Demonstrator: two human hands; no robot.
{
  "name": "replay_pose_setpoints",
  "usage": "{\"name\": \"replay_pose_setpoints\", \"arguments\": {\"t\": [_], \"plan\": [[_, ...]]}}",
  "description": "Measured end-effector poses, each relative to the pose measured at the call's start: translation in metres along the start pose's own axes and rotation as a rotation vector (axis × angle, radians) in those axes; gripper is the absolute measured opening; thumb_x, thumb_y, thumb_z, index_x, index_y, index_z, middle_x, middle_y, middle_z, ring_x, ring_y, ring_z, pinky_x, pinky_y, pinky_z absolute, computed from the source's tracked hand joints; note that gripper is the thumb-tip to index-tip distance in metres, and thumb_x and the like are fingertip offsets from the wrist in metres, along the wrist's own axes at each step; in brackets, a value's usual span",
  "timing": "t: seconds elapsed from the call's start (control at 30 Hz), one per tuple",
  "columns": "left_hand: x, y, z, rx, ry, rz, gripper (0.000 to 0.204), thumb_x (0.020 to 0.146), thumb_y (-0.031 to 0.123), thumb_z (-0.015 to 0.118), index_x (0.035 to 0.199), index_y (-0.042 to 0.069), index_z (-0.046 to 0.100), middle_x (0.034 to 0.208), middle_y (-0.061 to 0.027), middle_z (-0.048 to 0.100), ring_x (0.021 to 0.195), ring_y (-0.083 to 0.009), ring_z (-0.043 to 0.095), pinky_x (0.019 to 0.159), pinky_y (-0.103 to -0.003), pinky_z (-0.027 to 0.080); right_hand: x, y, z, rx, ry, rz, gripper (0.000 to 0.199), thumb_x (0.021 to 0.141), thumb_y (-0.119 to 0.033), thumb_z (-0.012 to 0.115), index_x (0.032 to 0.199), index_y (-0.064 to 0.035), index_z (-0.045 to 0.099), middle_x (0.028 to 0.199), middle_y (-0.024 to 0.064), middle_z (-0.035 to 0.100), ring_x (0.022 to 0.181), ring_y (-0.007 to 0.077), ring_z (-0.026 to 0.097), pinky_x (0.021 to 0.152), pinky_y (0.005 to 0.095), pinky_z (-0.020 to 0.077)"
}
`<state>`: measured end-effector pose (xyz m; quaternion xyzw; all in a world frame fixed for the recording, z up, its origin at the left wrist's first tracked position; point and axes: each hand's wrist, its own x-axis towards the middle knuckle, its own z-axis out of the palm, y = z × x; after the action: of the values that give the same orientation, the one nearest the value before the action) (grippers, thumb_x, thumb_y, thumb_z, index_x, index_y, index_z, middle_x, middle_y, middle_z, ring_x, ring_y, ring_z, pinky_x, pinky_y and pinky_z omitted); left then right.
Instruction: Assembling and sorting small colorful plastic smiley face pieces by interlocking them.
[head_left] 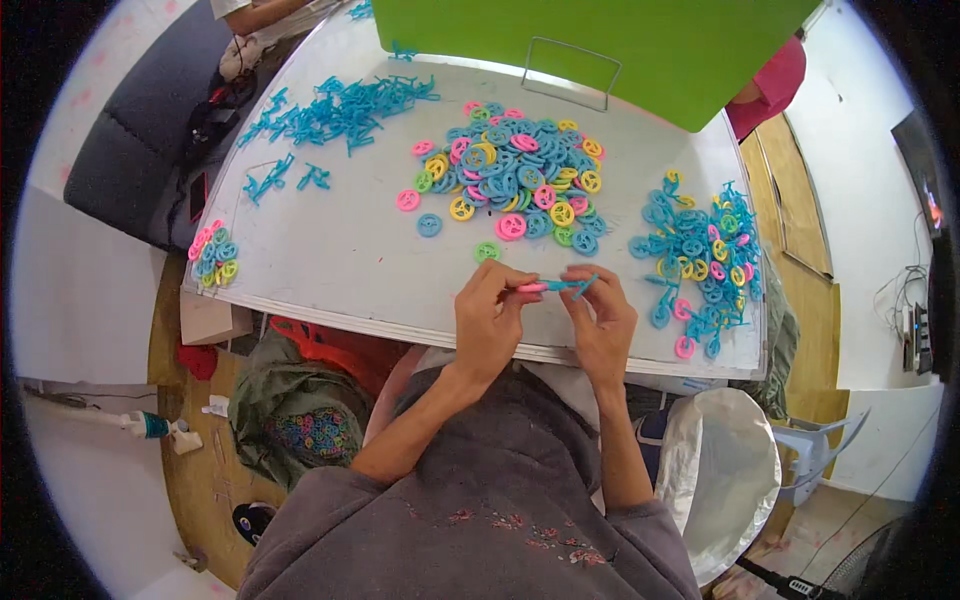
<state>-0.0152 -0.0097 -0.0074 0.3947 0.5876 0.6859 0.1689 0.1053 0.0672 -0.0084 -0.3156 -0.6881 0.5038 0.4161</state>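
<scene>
Pink wheel (531,288) and blue stem (563,286) meet between two hands

The left hand (488,318) pinches the pink wheel edge-on between thumb and fingers; the right hand (604,320) is clamped on the blue stem by its far end. Both pieces are above the near edge of the white surface (340,230). Beyond them spreads a mixed wheel heap (525,170), with loose blue stems (350,112) at far left. Wheels with stems attached (700,260) lie on the right; a small wheel cluster (213,255) sits at the left corner.
</scene>
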Motion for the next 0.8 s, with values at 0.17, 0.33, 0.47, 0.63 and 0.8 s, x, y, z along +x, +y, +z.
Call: {"name": "replay_pose_setpoints", "arguments": {"t": [0.17,0.33,0.47,0.63,0.8], "plan": [[0.01,0.011,-0.013,0.11,-0.072,-0.025,0.03,0.075,-0.009,0.066,0.103,0.002,0.062,0.098,-0.0103,0.058,0.09,-0.0181,0.06,0.069,-0.028,0.054,0.015,0.008,-0.051,-0.435,0.169,-0.185,0.014,0.086,-0.004,0.066,0.099,-0.0013,0.067,0.093,0.0039,0.064,0.091,0.0116,0.057,0.077,0.0264,0.0455],[0.089,-0.039,-0.131,1.051,0.25,0.248,0.037,0.077,0.01,0.071,0.111,0.008,0.059,0.103,-0.0145,0.055,0.099,-0.0325,0.053,0.086,-0.043,0.043,0.045,0.005,-0.145,-0.726,0.416,-0.2,0.016,0.081,-0.011,0.072,0.091,0.0,0.068,0.098,0.01,0.065,0.089,0.0216,0.06,0.079,0.0317,0.0462],[0.13,-0.041,-0.198,1.2,0.287,0.161,0.026,0.079,0.009,0.069,0.104,0.005,0.063,0.095,-0.0165,0.058,0.089,-0.0322,0.058,0.077,-0.041,0.046,0.055,0.008,-0.153,-0.977,0.351,-0.118,0.025,0.08,-0.018,0.074,0.097,0.0005,0.068,0.104,0.012,0.062,0.095,0.0258,0.058,0.083,0.037,0.0462],[0.127,-0.05,-0.209,1.079,0.127,0.191,0.015,0.082,0.009,0.065,0.096,0.001,0.067,0.083,-0.0176,0.061,0.073,-0.0296,0.061,0.069,-0.037,0.049,0.051,0.013,-0.133,-1.096,0.706,-0.152,0.047,0.081,-0.029,0.073,0.119,-0.0045,0.061,0.116,0.011,0.058,0.11,0.0279,0.052,0.093,0.0386,0.0387],[0.093,0.005,-0.159,0.454,0.239,0.083,0.007,0.088,0.003,0.059,0.092,0.0,0.064,0.076,-0.0068,0.061,0.068,-0.0173,0.06,0.064,-0.028,0.049,0.028,-0.019,-0.084,-0.634,0.568,-0.264,0.042,0.081,-0.015,0.072,0.12,-0.0076,0.059,0.11,0.0104,0.062,0.103,0.0235,0.056,0.084,0.0355,0.0433]]}}
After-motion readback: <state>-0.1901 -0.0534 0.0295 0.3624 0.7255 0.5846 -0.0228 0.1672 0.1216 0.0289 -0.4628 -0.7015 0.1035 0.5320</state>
